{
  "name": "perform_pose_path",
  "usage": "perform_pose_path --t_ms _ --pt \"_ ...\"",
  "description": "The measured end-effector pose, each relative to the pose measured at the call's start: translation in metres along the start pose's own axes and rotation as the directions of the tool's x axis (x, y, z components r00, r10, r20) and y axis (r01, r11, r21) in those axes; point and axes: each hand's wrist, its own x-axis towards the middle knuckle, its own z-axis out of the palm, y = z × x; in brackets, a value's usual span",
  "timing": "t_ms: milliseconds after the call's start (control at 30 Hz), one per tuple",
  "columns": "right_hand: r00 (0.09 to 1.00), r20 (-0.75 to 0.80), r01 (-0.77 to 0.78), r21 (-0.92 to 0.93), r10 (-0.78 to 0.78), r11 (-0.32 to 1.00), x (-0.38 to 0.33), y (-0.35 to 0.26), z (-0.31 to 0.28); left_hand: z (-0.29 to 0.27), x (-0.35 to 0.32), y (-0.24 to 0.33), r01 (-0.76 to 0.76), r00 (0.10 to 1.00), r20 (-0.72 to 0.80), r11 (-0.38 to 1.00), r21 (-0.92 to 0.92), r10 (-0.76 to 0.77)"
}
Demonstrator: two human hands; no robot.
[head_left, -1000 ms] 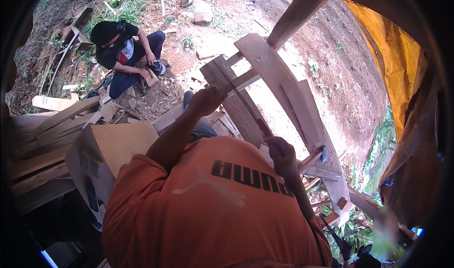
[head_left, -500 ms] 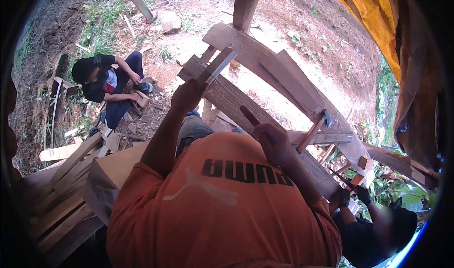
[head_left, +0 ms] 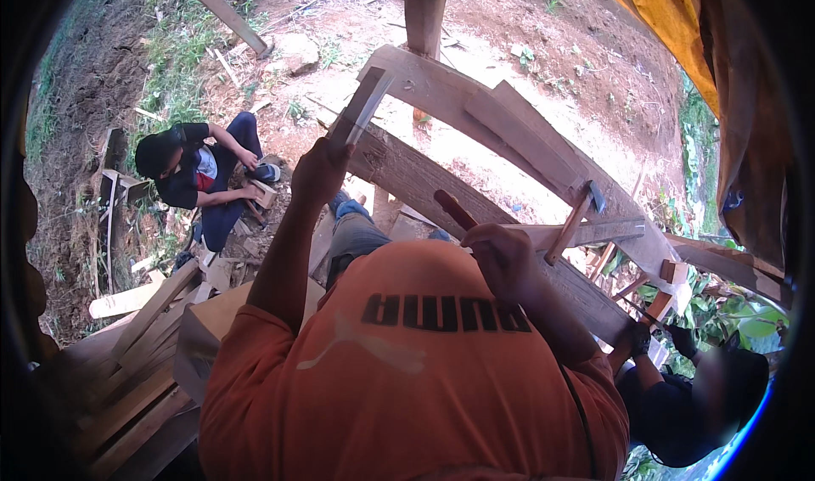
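My left hand point(head_left: 321, 168) is raised at the upper middle, fingers closed around the lower end of a short squared piece of wood point(head_left: 365, 103). One face of this piece is bright in the sun. In front of my chest, my right hand point(head_left: 503, 258) is closed on a tool with a reddish-brown handle point(head_left: 456, 208). Its kind is unclear, and its other end is hidden. Beyond both hands a long rough plank point(head_left: 416, 177) runs from upper left to lower right. A hatchet-like tool point(head_left: 570, 226) with a wooden handle leans on the timber to the right.
At left a person point(head_left: 204, 171) sits low, holding a wood block. Another gloved person point(head_left: 679, 396) works at lower right beside the timbers. A wide board point(head_left: 484, 107) meets an upright post point(head_left: 426, 14). Stacked lumber point(head_left: 127, 388) lies at lower left; a yellow tarp point(head_left: 654, 5) hangs upper right.
My left hand has shifted left with the squared wood, which now stands a little higher. My right hand, with its tool, has moved slightly right. The whole view has shifted a little.
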Motion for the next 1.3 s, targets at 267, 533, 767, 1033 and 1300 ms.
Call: perform_pose_path --t_ms 267,533,767,1033,1300 --pt "0.992 -0.006 0.123 0.127 -0.123 0.984 0.02 -0.003 -0.021 -0.035 0.006 -0.003 -0.112 0.992 -0.06 0.993 0.033 0.113" --pt "0.99 -0.063 0.13 0.029 -0.128 0.991 0.038 0.001 0.01 -0.024 -0.014 0.05 -0.137 0.991 0.004 0.988 -0.076 0.137" --pt "0.993 -0.05 0.108 -0.055 -0.111 0.993 0.053 0.008 0.023 -0.036 -0.036 0.109 -0.277 0.939 0.184 0.956 -0.095 0.291" --pt "0.982 -0.091 0.165 -0.023 -0.166 0.986 0.026 -0.028 -0.001 -0.047 -0.009 0.033 -0.141 0.984 -0.1 0.989 0.042 0.145" --pt "0.975 -0.048 0.21 -0.09 -0.215 0.974 0.044 -0.007 0.024 -0.054 -0.05 0.113 -0.357 0.92 0.135 0.93 -0.091 0.367"
